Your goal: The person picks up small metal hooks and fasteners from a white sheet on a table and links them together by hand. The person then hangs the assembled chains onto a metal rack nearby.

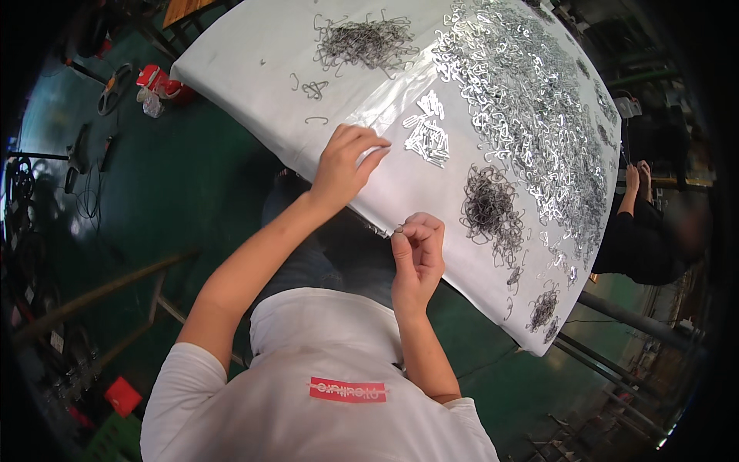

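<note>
My left hand [345, 168] hovers over the near edge of the white-covered table [308, 92], thumb and fingers a little apart with nothing visible between them. Just beyond its fingertips lies a small heap of bright, narrow metal pieces [428, 140]. To the right, at the table's edge, my right hand [419, 258] is closed in a pinch. Whatever sits between thumb and finger is too small to name. Right of that hand is a pile of dark wire hooks [489, 204]. A broad spread of shiny metal hooks [531, 108] covers the table's right side.
Another dark pile of hooks [366, 42] is at the far left, with a few loose ones nearer. A smaller pile [544, 308] lies by the right corner. A co-worker in dark clothes [643, 231] is beyond the right edge. A red object [158, 81] stands left of the table.
</note>
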### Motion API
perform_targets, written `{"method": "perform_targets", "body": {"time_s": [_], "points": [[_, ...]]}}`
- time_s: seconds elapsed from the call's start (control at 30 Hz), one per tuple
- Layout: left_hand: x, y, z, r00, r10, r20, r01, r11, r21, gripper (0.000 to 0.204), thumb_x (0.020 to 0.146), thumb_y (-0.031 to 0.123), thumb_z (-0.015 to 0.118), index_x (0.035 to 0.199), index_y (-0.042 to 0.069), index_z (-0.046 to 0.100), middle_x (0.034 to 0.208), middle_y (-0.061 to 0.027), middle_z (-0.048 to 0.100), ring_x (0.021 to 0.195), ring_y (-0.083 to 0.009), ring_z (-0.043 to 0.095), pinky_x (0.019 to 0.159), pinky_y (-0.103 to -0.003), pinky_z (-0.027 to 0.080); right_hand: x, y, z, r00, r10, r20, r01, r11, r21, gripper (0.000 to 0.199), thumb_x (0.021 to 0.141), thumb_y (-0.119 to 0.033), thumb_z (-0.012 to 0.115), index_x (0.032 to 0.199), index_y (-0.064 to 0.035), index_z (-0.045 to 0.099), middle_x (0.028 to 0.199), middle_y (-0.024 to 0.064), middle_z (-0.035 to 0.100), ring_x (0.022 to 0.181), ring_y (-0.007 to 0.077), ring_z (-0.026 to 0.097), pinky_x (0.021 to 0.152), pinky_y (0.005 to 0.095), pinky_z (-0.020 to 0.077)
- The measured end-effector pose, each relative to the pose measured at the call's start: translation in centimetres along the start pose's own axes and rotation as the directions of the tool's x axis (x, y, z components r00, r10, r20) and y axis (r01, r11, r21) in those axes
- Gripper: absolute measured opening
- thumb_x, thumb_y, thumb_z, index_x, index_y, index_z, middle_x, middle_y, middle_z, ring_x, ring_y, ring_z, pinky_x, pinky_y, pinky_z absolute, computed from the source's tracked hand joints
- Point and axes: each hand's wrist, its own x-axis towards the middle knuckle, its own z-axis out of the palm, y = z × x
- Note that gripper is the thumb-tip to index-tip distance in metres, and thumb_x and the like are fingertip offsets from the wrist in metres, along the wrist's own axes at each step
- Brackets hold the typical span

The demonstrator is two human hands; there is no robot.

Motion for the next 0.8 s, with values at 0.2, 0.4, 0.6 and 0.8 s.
{"method": "perform_targets", "body": {"time_s": [0.2,0.4,0.6,0.8], "points": [[4.1,-1.3,6.2,0.992,-0.083,0.095,0.05,0.951,0.305,0.014,0.074,0.018,0.07,0.081,0.006,0.067,0.085,-0.0066,0.06,0.087,-0.0256,0.054,0.076,-0.039,0.043,-0.3,0.4,-0.4,0.999,0.002,-0.037,-0.003,0.999,-0.041,0.006,0.084,-0.004,0.063,0.086,-0.0033,0.057,0.099,0.0058,0.047,0.073,0.0094,0.045,0.065,0.0214,0.0402],[5.4,-1.3,7.3,0.954,-0.21,0.215,0.098,0.894,0.437,0.013,0.075,0.019,0.068,0.079,0.007,0.065,0.084,-0.0071,0.06,0.089,-0.0273,0.055,0.076,-0.041,0.043,-0.6,1.0,-0.7,0.999,0.013,-0.038,-0.015,0.998,-0.064,0.005,0.082,-0.004,0.063,0.086,-0.0033,0.059,0.096,0.0061,0.05,0.07,0.0104,0.046,0.061,0.022,0.0407],[3.3,-1.1,2.8,0.881,-0.391,0.267,0.413,0.91,-0.028,0.012,0.078,0.015,0.067,0.083,0.004,0.062,0.076,-0.0066,0.065,0.07,-0.0193,0.059,0.059,-0.031,0.045,-0.8,1.2,-0.6,1.0,0.012,-0.027,-0.013,0.998,-0.065,0.006,0.082,-0.005,0.064,0.085,-0.0038,0.059,0.095,0.0059,0.051,0.07,0.011,0.047,0.06,0.0218,0.0399],[-1.1,2.6,-3.5,0.629,-0.554,0.545,0.777,0.474,-0.414,0.014,0.08,0.011,0.068,0.087,0.003,0.059,0.074,-0.0033,0.063,0.065,-0.0071,0.054,0.053,-0.021,0.041,-0.2,1.5,0.2,0.996,-0.067,0.055,0.074,0.988,-0.139,0.007,0.081,-0.005,0.064,0.086,-0.0032,0.059,0.094,0.006,0.05,0.07,0.0102,0.046,0.058,0.0215,0.0387]]}}
